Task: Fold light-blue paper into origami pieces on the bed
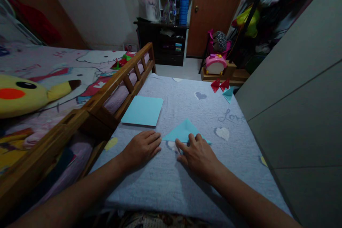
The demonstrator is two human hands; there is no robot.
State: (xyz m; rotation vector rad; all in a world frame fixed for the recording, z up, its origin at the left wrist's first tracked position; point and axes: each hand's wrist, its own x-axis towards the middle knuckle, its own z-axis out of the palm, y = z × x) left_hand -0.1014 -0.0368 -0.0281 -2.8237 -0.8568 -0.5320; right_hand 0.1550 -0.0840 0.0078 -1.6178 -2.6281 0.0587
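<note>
A light blue sheet of paper [184, 130], folded into a triangle, lies on the cloth-covered surface with its point facing away from me. My right hand [199, 156] rests over its near edge, fingers spread and fingertips touching the paper. Flat on the cloth, my left hand [143, 148] has its fingers stretched out beside the triangle's left corner; whether it touches that corner I cannot tell. Behind my left hand lies a stack of square light blue paper [143, 110].
Folded red paper pieces [215, 85] and a folded blue piece [228, 94] sit at the far right corner. A wooden bed rail [128, 82] runs along the left, with a yellow plush toy [24, 96] beyond it. A pale cabinet [294, 78] borders the right side.
</note>
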